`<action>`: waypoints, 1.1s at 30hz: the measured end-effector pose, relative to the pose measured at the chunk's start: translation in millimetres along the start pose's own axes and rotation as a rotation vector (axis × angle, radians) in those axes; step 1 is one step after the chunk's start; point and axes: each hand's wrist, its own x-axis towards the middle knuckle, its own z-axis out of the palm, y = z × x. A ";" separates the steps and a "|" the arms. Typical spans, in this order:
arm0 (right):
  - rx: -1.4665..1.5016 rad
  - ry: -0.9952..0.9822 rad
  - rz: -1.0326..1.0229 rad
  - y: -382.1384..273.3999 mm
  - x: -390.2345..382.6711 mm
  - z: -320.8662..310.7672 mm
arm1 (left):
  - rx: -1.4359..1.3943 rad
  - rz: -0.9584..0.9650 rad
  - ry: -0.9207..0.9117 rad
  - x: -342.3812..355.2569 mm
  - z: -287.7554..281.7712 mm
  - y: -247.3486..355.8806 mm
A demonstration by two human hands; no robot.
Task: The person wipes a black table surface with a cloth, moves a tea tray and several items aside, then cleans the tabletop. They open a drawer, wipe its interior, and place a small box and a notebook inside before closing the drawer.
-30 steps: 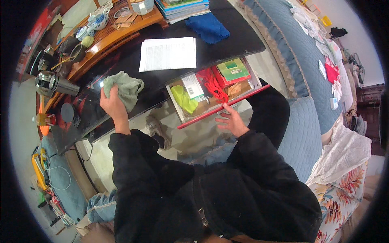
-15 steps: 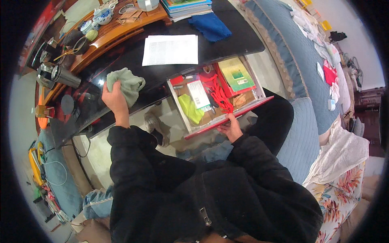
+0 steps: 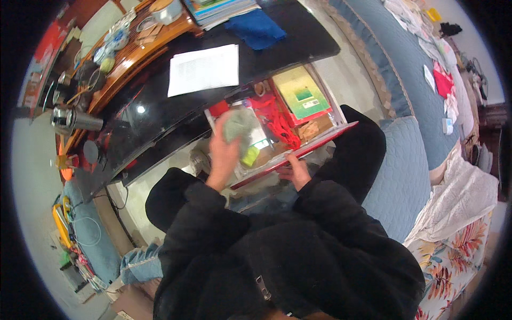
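Observation:
My left hand (image 3: pixel 223 157), slightly blurred, is closed around a crumpled grey-green cloth (image 3: pixel 242 124) above the left part of a pulled-out drawer. At the drawer's red front (image 3: pixel 325 143), my right hand (image 3: pixel 296 172) grips the edge with its thumb on top. Inside lie a tangle of red cord (image 3: pixel 281 128), a yellow-green booklet (image 3: pixel 306 100) in a red box, and a bright yellow-green item (image 3: pixel 249 156) partly hidden by my left hand. A white printed card (image 3: pixel 260 136) is partly covered by the cloth.
On the glossy black table (image 3: pixel 146 128) rest white paper sheets (image 3: pixel 204 70), a blue cloth (image 3: pixel 256 29) and a stack of books (image 3: pixel 221 12). A steel tumbler (image 3: pixel 85 121) stands at the left near a wooden tray (image 3: pixel 128 66). A blue quilted sofa (image 3: pixel 400 170) is on the right.
My left hand has carried the grey-green cloth rightward from over the tabletop to over the drawer. My right hand stays at the drawer front. The whole view has shifted and tilted a little.

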 end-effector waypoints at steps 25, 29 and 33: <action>-0.334 0.136 -0.847 98.5 61.9 12.2 | 0.817 0.263 -0.701 47.4 274.7 2.2; 0.121 0.205 -0.417 71.7 42.4 15.4 | 0.414 0.264 -0.866 44.1 270.5 -37.6; 0.053 0.105 -0.158 29.8 20.6 3.7 | 0.685 0.119 -1.088 39.9 223.3 -74.8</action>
